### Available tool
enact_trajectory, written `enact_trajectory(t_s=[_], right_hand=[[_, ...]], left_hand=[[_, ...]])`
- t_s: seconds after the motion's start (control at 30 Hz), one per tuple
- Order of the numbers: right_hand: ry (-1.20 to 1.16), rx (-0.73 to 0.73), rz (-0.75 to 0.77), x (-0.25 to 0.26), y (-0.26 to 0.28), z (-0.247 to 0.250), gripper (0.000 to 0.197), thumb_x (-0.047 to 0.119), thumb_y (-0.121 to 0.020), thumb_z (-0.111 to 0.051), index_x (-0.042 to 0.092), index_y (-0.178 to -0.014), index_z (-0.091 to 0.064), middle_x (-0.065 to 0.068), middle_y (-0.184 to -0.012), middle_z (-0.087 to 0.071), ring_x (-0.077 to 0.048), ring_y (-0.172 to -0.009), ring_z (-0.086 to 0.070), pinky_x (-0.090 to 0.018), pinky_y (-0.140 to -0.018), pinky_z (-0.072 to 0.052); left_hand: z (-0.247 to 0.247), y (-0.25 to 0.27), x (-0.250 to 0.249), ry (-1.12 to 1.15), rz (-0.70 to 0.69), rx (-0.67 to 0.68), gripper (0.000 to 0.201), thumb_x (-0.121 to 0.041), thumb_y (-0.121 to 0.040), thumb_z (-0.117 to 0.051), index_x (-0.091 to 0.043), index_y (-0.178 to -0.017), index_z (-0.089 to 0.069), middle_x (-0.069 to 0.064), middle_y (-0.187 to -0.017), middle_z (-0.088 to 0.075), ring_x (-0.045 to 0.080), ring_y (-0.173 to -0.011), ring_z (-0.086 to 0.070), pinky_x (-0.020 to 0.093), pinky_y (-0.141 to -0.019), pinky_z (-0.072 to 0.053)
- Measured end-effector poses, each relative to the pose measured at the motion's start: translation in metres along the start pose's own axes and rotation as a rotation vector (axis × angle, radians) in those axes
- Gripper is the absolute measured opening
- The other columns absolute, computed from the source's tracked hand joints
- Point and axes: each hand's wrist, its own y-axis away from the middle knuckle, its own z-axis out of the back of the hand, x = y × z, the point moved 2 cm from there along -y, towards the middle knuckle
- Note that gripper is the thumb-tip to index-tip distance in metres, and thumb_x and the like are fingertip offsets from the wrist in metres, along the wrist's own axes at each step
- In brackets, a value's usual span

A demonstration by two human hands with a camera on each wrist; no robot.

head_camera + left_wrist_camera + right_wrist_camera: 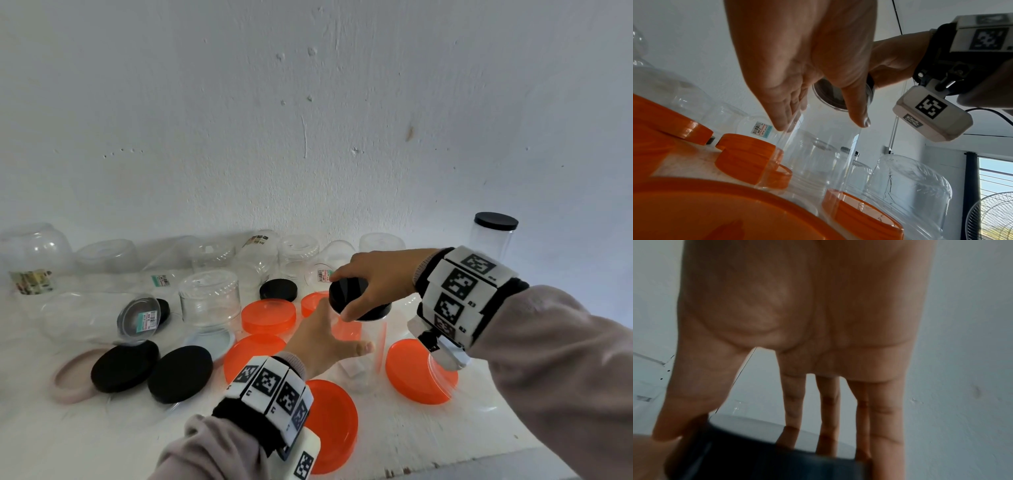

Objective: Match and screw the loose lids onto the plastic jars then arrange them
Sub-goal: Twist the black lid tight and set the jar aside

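Note:
A tall clear jar [373, 363] stands upright among orange lids at the table's middle. My left hand [342, 329] holds its body, fingers on the far left side and thumb [363, 348] on the near side; the left wrist view shows the jar [822, 146] between them. My right hand [342, 296] grips a black lid [349, 291] from above, sitting slightly tilted on the jar's mouth. In the right wrist view, thumb and fingers wrap the lid's rim [756, 456]. The lid's underside [830, 95] shows through the jar wall.
Several orange lids [269, 315] surround the jar. Black lids [180, 373], a pink lid [68, 380] and a pale blue one [214, 341] lie to the left. Several clear jars [209, 298] stand or lie along the wall. A capped jar [495, 236] stands at the back right.

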Motion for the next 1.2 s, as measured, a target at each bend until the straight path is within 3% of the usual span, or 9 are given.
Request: enact_trajectory(t_s=[0.17,0.4,0.5,0.57,0.7,0.87,1.07,1.2], right_hand=[[0.036,-0.028,0.004,0.000,0.001,-0.007,0.067,0.066,-0.084,-0.050,0.037,-0.142,-0.034,0.003,-0.127,-0.041,-0.022,-0.120,-0.042,-0.044,-0.099,-0.040],[-0.126,-0.156,0.002,-0.005,0.003,-0.024,0.064,0.058,-0.085,-0.052,0.040,-0.143,-0.031,0.002,-0.128,-0.039,-0.022,-0.119,-0.029,-0.043,-0.098,-0.036],[-0.155,-0.213,-0.002,-0.009,0.003,-0.030,0.066,0.059,-0.085,-0.051,0.038,-0.144,-0.031,0.000,-0.127,-0.039,-0.022,-0.115,-0.029,-0.040,-0.096,-0.037],[-0.169,-0.230,-0.005,-0.010,0.004,-0.033,0.066,0.059,-0.085,-0.051,0.038,-0.144,-0.031,0.001,-0.126,-0.040,-0.021,-0.113,-0.028,-0.040,-0.094,-0.038],[-0.180,-0.244,0.023,-0.011,0.006,-0.032,0.063,0.060,-0.085,-0.052,0.036,-0.141,-0.036,0.002,-0.123,-0.042,-0.020,-0.112,-0.031,-0.039,-0.092,-0.039],[-0.192,-0.272,0.072,-0.022,0.016,-0.024,0.066,0.062,-0.083,-0.055,0.036,-0.140,-0.037,0.005,-0.124,-0.042,-0.019,-0.117,-0.035,-0.041,-0.098,-0.039],[-0.274,-0.559,0.073,-0.066,0.043,0.025,0.074,0.072,-0.068,-0.053,0.035,-0.132,-0.046,0.006,-0.112,-0.046,-0.020,-0.110,-0.045,-0.038,-0.094,-0.042],[-0.337,-0.811,-0.051,-0.122,0.053,0.052,0.072,0.068,-0.065,-0.060,0.034,-0.127,-0.048,0.005,-0.115,-0.046,-0.020,-0.111,-0.043,-0.035,-0.090,-0.040]], left_hand=[[0.001,-0.001,0.001,-0.019,0.009,-0.010,0.086,-0.041,-0.070,-0.080,-0.028,-0.138,-0.029,-0.012,-0.117,-0.049,0.010,-0.108,-0.049,0.021,-0.085,-0.039],[0.001,0.000,-0.003,-0.020,0.016,0.037,0.085,-0.040,-0.073,-0.079,-0.025,-0.140,-0.028,-0.012,-0.124,-0.044,0.010,-0.119,-0.044,0.024,-0.091,-0.037],[0.000,0.006,0.000,-0.172,0.060,0.117,0.089,-0.046,-0.077,-0.073,-0.022,-0.145,-0.021,-0.004,-0.135,-0.041,0.011,-0.120,-0.042,0.023,-0.091,-0.036],[-0.002,0.014,0.005,-0.321,0.106,0.188,0.094,-0.049,-0.077,-0.072,-0.018,-0.148,-0.018,0.001,-0.145,-0.036,0.016,-0.129,-0.039,0.026,-0.098,-0.036],[-0.006,0.032,0.014,-0.733,0.244,0.454,0.102,-0.064,-0.077,-0.063,-0.015,-0.151,-0.012,0.007,-0.155,-0.019,0.026,-0.141,-0.023,0.043,-0.113,-0.029],[-0.005,0.045,0.013,-0.857,0.302,0.614,0.102,-0.069,-0.079,-0.056,-0.018,-0.152,-0.007,0.006,-0.157,-0.011,0.028,-0.143,-0.013,0.050,-0.115,-0.023],[-0.010,0.050,0.013,-0.878,0.375,0.657,0.117,-0.077,-0.074,-0.052,-0.016,-0.151,0.012,0.002,-0.159,0.004,0.029,-0.146,-0.002,0.048,-0.118,-0.012],[-0.019,0.048,0.006,-0.926,0.394,0.628,0.113,-0.064,-0.080,-0.058,-0.014,-0.151,0.014,0.002,-0.158,0.000,0.027,-0.144,-0.011,0.044,-0.118,-0.015]])
